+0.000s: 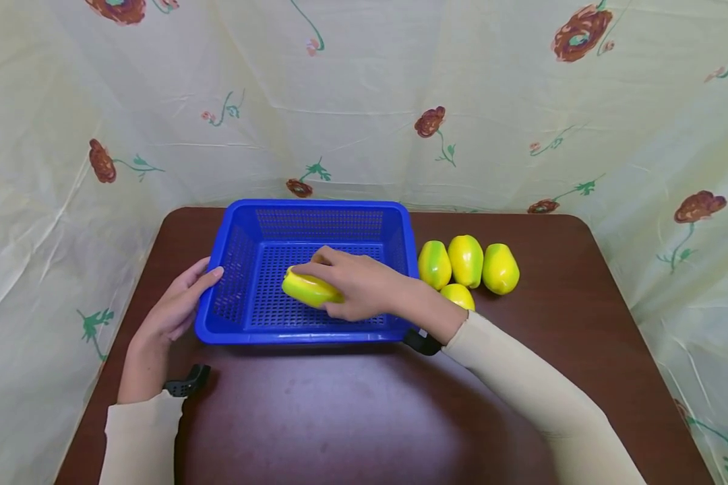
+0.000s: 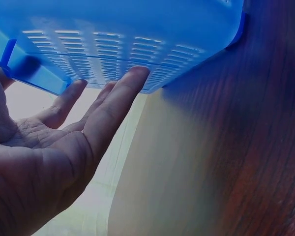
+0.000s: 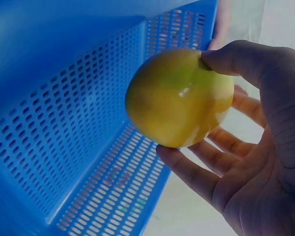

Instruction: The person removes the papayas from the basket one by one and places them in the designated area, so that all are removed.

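Observation:
In the head view, a blue perforated plastic basket (image 1: pixel 306 337) stands on the dark brown table. My right hand (image 1: pixel 364 286) grips a smooth, glossy yellow-green fruit (image 1: pixel 309 289), shaped like a small papaya, over the inside of the basket. In the right wrist view, the thumb and fingers hold that fruit (image 3: pixel 179 98) near the slotted basket wall (image 3: pixel 83 93). My left hand (image 1: pixel 178 303) holds the basket's left side, thumb over the rim. The left wrist view shows fingertips (image 2: pixel 137 73) against the outer wall (image 2: pixel 113 49).
Several similar yellow-green fruits (image 1: pixel 465 261) lie together on the table, just right of the basket; my right forearm passes in front of them. A pale curtain with a flower print (image 1: pixel 364 101) hangs behind the table (image 1: pixel 315 404). Dark straps (image 1: pixel 187 382) sit on both wrists.

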A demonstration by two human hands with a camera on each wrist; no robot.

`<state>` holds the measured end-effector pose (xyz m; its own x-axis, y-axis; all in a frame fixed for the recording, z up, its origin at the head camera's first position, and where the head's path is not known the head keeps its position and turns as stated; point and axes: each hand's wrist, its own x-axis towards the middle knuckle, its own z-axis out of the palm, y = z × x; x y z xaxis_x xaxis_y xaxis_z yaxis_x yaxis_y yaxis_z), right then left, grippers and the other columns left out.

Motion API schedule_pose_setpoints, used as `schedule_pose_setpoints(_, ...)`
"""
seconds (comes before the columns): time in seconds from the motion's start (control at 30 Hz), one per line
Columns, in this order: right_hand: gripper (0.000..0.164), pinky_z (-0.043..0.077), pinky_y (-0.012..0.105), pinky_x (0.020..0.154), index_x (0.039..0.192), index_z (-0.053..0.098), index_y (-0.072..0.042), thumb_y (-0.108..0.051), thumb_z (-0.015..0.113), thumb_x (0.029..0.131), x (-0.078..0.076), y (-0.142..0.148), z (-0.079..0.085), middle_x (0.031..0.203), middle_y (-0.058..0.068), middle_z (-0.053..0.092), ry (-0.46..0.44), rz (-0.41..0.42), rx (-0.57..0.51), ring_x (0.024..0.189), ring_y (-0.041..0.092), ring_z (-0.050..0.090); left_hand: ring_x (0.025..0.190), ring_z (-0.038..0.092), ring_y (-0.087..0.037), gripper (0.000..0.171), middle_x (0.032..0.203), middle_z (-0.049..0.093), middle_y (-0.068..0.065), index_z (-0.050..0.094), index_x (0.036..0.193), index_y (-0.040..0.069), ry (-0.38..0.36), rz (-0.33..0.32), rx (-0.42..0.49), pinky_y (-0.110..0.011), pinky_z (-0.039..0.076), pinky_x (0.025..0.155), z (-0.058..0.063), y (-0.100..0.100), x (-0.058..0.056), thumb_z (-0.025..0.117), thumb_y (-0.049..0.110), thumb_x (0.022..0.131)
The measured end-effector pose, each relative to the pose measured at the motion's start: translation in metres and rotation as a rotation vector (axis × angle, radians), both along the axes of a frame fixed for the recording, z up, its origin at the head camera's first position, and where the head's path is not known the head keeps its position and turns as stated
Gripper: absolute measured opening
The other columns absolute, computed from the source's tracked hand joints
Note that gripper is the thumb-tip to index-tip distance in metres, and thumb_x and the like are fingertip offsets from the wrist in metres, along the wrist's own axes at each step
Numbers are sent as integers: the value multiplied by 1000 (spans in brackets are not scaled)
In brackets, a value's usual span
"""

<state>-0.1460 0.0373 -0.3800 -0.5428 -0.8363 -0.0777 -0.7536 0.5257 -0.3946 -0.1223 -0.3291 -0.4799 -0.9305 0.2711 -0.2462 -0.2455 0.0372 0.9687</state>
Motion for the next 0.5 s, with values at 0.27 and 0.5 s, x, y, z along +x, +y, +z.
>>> schedule_pose_setpoints(0.27, 64, 57, 28, 83, 159, 48, -24, -24, 71, 99, 10, 6, -2, 144, 5, 56, 15, 3, -57, 108, 15, 61, 107, 76, -12, 51, 127, 69, 7, 33, 160, 15, 5, 6, 3, -32, 66, 85, -1, -1, 1, 47, 29, 114)
schedule_pose_setpoints(0.5, 65, 56, 25, 84, 159, 48, -24, -27, 72, 98, 19, 8, 0, 145, 4, 56, 1, 0, -94, 108, 13, 60, 109, 75, -12, 58, 129, 68, 7, 28, 165, 13, 2, -10, -27, -32, 65, 86, -1, 1, 0, 47, 32, 114)
